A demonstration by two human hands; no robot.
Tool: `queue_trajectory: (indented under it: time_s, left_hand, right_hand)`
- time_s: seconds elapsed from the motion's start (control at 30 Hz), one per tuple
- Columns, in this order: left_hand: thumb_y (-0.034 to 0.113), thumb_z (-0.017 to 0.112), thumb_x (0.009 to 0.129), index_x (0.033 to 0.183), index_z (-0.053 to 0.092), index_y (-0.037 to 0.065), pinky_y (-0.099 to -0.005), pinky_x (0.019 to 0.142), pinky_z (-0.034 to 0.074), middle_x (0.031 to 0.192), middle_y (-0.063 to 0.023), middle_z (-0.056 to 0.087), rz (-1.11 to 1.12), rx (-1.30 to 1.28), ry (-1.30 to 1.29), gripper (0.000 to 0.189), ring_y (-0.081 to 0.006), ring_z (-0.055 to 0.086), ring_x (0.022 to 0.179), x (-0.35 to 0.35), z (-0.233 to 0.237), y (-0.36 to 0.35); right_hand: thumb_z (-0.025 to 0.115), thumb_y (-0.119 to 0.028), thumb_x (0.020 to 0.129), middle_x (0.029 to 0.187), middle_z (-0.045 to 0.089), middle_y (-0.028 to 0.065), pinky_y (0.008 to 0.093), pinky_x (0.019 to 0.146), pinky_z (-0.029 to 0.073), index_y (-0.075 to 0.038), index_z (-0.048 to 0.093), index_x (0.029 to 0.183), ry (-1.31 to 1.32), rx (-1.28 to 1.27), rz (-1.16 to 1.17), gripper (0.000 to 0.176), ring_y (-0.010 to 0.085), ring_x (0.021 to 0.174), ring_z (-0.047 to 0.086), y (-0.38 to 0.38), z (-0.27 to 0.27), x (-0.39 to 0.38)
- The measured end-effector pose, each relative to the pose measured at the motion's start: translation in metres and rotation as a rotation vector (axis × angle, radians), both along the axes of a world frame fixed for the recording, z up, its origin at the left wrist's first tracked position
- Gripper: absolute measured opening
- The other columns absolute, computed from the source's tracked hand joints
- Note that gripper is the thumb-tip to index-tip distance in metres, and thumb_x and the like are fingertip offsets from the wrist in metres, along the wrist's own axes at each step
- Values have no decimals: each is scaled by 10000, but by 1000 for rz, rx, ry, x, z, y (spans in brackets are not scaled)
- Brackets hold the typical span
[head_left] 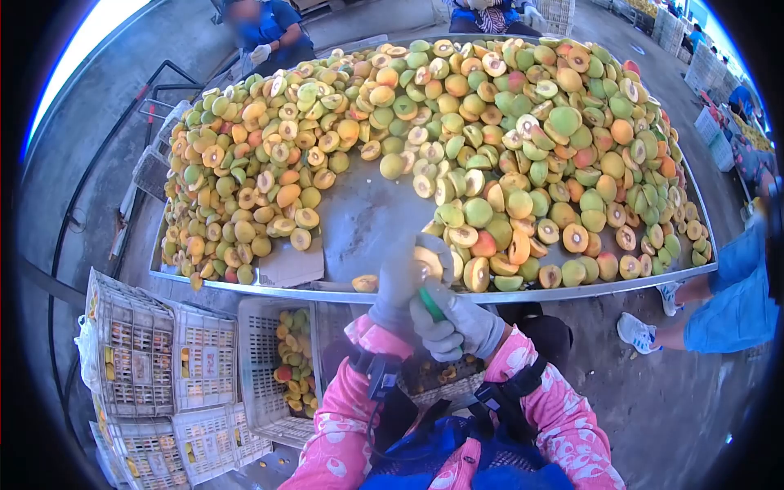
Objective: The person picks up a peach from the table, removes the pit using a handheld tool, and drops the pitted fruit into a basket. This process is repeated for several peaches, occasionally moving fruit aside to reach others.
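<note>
My left hand, in a pale glove and blurred by motion, is closed around a cut peach half just above the near edge of the metal table. Close beside it, my gloved right hand grips a green-handled tool. The tool's working end is hidden against the fruit and the left fingers. A big heap of green, yellow and reddish peaches, many halved with the pit side showing, covers much of the table. One loose half lies at the table's front rim, left of my hands.
Stacked plastic crates stand at lower left, next to an open crate with fruit in it. A cardboard piece lies on the table. Co-workers sit across the table; another person's legs are at right.
</note>
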State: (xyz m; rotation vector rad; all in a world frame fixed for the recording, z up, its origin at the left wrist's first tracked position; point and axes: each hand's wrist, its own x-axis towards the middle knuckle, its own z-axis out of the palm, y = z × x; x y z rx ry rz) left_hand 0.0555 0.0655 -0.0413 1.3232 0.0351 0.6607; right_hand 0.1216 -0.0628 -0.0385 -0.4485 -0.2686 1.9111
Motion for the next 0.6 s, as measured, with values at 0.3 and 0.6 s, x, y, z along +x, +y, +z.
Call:
queue_trajectory:
  time_s: [0.3,0.6]
  left_hand:
    - [-12,613,836,1043,566,9,-266,642,514,905,-75,610,563,-571,209,213,-156,607,769,-115,-71,21]
    - [108,563,859,1008,618,-19,-355,740,474,946,-113,617,796,601,430,204,-187,569,877,-82,-23,-21]
  right_hand:
    - [460,-462,967,593,501,2,253,436,370,-48,591,768,-813,386,83,478,97,447,421,-29,-34,-28]
    - [583,-240,923,1029,629,132,342,819,476,-3,554,1166,-1361,304,-690,340,203,917,585,17,-70,-46]
